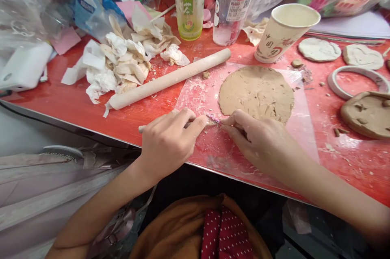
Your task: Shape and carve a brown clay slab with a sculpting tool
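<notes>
Beside the clay slab (257,90), the left hand (169,141) clasped a slim rod (141,129), seemingly steadying it (the right hand (257,139) pinched a pinkish strip (213,119)).

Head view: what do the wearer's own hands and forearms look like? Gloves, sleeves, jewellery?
Left hand and right hand: ungloved, no rings visible, though both are partly hidden. No watch or bracelet shows. The left forearm and right forearm are bare; no sleeve is in view.

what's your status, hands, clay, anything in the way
Left hand: grip around thin stick. Right hand: pinching at pink-purple piece. Clay slab flat on sheet. Rolling pin beyond hands, seemingly clear.
</notes>
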A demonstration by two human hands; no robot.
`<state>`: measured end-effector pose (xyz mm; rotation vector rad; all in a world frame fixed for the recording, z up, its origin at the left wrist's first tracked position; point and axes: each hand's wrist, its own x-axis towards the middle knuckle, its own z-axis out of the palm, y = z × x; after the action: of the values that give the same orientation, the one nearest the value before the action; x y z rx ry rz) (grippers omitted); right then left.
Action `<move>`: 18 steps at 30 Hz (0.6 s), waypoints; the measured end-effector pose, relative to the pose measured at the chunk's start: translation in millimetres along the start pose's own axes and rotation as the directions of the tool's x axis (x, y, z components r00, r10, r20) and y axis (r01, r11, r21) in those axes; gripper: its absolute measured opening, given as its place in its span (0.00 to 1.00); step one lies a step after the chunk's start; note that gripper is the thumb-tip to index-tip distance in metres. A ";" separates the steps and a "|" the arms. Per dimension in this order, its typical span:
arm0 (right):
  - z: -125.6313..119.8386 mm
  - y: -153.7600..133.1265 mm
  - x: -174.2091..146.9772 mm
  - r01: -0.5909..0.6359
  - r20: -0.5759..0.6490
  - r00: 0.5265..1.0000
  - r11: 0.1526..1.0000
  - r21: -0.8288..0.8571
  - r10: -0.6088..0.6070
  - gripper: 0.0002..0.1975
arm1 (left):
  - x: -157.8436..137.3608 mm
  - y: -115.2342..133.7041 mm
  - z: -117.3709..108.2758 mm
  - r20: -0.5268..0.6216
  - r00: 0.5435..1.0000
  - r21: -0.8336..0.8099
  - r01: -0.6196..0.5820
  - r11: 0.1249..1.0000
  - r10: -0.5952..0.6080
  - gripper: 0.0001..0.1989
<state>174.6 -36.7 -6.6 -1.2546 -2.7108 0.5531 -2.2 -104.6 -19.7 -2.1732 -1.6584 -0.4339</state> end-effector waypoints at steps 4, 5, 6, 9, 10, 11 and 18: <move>0.3 0.1 0.3 -0.007 0.018 1.000 1.000 -0.005 0.007 0.11 | -0.6 -0.9 0.4 -0.005 1.000 0.005 0.012 1.000 -0.012 0.09; 0.5 0.0 0.3 -0.009 0.019 1.000 1.000 -0.007 0.009 0.11 | -0.8 -1.1 0.4 -0.004 1.000 0.007 0.012 1.000 -0.012 0.09; 0.7 0.0 0.4 -0.007 0.019 1.000 1.000 -0.007 0.007 0.11 | -0.9 -1.3 0.3 -0.002 1.000 0.006 0.002 1.000 -0.002 0.09; 1.2 0.0 0.5 -0.007 0.017 1.000 1.000 -0.008 0.007 0.10 | -1.0 -1.2 0.3 -0.001 1.000 0.006 -0.014 1.000 0.014 0.09; 1.1 0.1 0.5 -0.008 0.018 1.000 1.000 -0.007 0.008 0.10 | -0.9 -1.2 0.4 0.000 1.000 0.008 -0.004 1.000 0.004 0.09; 0.9 0.3 0.4 -0.011 0.020 1.000 1.000 -0.006 0.011 0.10 | -0.8 -1.1 0.6 0.004 1.000 0.007 0.005 1.000 -0.005 0.09; -1.7 0.6 -0.1 -0.008 0.004 1.000 0.999 0.035 0.008 0.09 | -0.8 -1.9 2.4 0.005 1.000 0.025 0.019 1.000 -0.019 0.04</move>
<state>175.5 -35.9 -5.3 -1.2582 -2.6880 0.6018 -4.1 -103.7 -22.0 -2.1442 -1.6796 -0.4105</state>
